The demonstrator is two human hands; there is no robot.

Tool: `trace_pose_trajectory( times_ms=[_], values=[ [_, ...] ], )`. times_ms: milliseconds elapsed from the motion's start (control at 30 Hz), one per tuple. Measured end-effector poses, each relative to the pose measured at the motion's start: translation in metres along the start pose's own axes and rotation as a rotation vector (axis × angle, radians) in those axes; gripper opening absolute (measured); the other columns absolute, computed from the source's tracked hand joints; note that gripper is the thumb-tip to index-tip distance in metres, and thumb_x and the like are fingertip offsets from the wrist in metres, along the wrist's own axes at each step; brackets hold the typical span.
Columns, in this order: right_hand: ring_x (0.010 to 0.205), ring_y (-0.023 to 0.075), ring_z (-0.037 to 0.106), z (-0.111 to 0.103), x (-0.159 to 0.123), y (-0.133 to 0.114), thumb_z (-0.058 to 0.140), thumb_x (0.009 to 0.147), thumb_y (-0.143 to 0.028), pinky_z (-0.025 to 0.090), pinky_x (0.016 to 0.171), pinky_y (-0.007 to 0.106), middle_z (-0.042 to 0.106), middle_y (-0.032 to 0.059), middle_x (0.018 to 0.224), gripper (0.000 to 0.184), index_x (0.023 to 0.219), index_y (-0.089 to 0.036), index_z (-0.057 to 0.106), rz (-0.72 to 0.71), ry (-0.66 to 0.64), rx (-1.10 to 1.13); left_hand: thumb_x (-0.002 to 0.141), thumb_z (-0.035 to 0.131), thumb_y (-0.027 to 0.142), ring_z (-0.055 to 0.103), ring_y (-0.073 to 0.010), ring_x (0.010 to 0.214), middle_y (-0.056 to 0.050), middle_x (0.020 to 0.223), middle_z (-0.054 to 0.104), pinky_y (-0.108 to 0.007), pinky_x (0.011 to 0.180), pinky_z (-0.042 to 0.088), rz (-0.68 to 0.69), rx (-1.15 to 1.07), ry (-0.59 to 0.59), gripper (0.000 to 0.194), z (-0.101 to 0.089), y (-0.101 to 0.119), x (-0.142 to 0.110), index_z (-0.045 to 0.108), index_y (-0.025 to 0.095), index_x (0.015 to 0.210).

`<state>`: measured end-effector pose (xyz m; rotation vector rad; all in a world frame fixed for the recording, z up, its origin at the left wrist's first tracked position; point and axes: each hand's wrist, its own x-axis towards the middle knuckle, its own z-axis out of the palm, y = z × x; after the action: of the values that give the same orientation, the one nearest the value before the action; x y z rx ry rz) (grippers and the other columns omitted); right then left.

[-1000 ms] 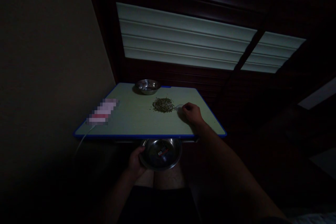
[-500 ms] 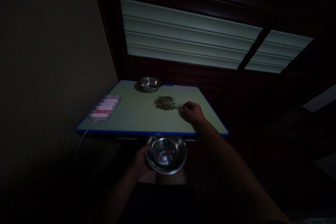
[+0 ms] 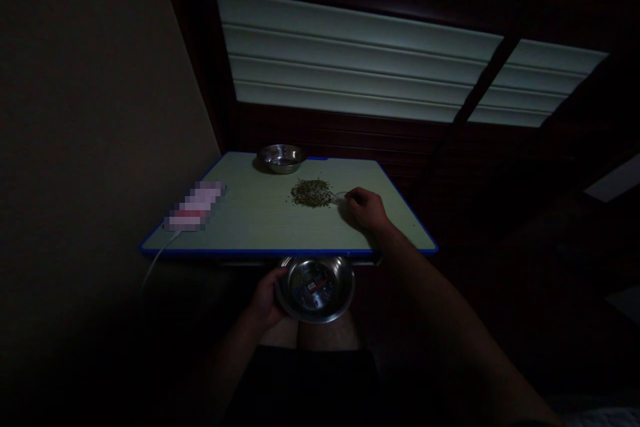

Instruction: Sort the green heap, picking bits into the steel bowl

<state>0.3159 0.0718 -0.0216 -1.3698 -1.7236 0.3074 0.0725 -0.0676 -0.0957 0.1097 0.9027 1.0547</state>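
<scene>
My left hand (image 3: 267, 298) grips the rim of a steel bowl (image 3: 316, 288), held just below the near edge of the small green table (image 3: 250, 227). The bowl has a small red label inside. My right hand (image 3: 366, 209) rests on the table with its fingers closed on a small spoon (image 3: 337, 197), whose tip touches the right edge of a pile of small dark seeds (image 3: 311, 192).
A second steel bowl (image 3: 281, 157) stands at the table's far edge. A blurred pink-white flat object (image 3: 195, 205) lies at the left with a white cable (image 3: 153, 267) hanging off the edge. A wall is at the left, dark shutters behind.
The bowl in my left hand has shifted slightly right and up toward the table edge. My right hand has crept a little closer to the seed pile.
</scene>
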Motion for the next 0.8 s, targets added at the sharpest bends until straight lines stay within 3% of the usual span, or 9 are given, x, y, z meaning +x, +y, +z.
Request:
trace_pose_trajectory(
  times_ms=[233, 600, 800],
  values=[
    [0.077, 0.0178, 0.065, 0.0002, -0.0002, -0.0003, 0.054, 0.077, -0.023, 0.048, 0.076, 0.029, 0.074, 0.0051, 0.086, 0.022, 0.088, -0.019, 0.073, -0.055, -0.030, -0.109, 0.081, 0.055, 0.019, 0.068, -0.0209, 0.059, -0.008, 0.061, 0.073, -0.032, 0.063, 0.054, -0.005, 0.012, 0.000, 0.022, 0.0013, 0.0012, -0.0023, 0.070, 0.013, 0.066],
    [0.073, 0.0161, 0.063, -0.0021, -0.0005, -0.0026, 0.054, 0.077, -0.023, 0.047, 0.072, 0.028, 0.073, 0.0039, 0.082, 0.021, 0.086, -0.018, 0.072, -0.067, -0.063, -0.093, 0.084, 0.058, 0.027, 0.071, -0.0244, 0.077, -0.009, 0.076, 0.077, -0.039, 0.086, 0.051, 0.022, -0.040, -0.073, 0.021, -0.0003, -0.0015, 0.0025, 0.073, 0.012, 0.083],
    [0.073, 0.0151, 0.063, 0.0003, -0.0006, -0.0011, 0.054, 0.078, -0.023, 0.047, 0.071, 0.027, 0.073, 0.0019, 0.080, 0.020, 0.085, -0.019, 0.072, -0.046, -0.049, -0.071, 0.085, 0.058, 0.028, 0.071, -0.0236, 0.073, -0.009, 0.075, 0.077, -0.037, 0.080, 0.053, -0.007, -0.016, -0.049, 0.021, 0.0006, -0.0016, 0.0024, 0.073, 0.013, 0.081]
  ],
)
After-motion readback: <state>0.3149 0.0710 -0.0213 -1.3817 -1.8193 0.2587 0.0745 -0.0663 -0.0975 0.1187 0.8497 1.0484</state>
